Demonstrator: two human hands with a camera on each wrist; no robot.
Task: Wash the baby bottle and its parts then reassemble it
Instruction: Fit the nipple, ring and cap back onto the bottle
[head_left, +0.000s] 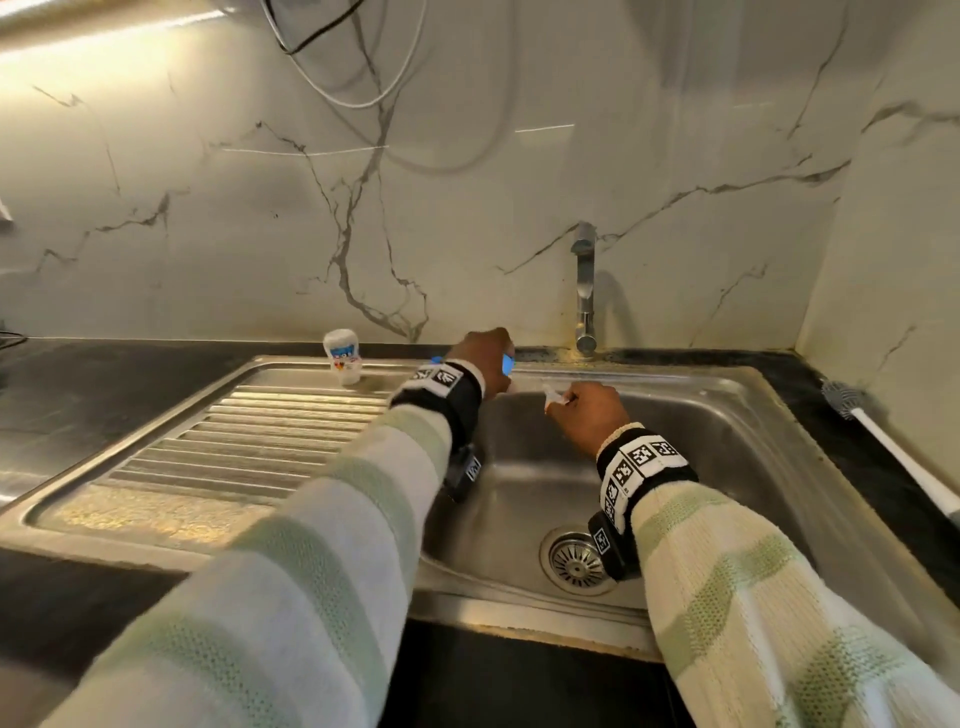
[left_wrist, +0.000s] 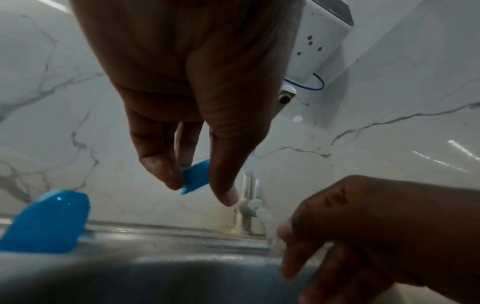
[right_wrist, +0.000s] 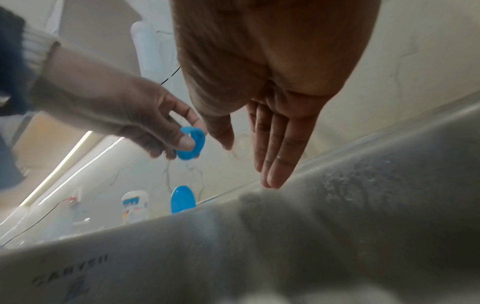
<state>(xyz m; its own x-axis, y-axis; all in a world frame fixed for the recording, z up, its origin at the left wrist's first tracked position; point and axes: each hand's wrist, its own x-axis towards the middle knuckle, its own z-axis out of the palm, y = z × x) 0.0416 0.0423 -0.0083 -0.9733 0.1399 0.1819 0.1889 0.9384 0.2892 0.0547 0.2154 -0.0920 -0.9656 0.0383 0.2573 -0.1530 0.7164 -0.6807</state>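
My left hand (head_left: 501, 364) pinches a blue screw ring (head_left: 508, 364) (left_wrist: 196, 178) (right_wrist: 191, 144) between thumb and fingers, over the sink's back rim. Just right of it, my right hand (head_left: 563, 397) holds a clear nipple (head_left: 553, 397) (right_wrist: 240, 144) between thumb and nearly straight fingers (right_wrist: 275, 156), over the basin's back edge. A blue cap (left_wrist: 46, 222) (right_wrist: 182, 199) stands on the back rim, mostly hidden behind my left wrist in the head view. A small white printed bottle (head_left: 344, 358) (right_wrist: 135, 205) stands at the back of the drainboard.
The steel sink basin (head_left: 701, 467) has a drain strainer (head_left: 576, 561) at its front. A tap (head_left: 586, 291) rises behind the basin. A white-handled bottle brush (head_left: 883, 447) lies on the dark counter to the right. The ribbed drainboard (head_left: 234, 441) lies to the left.
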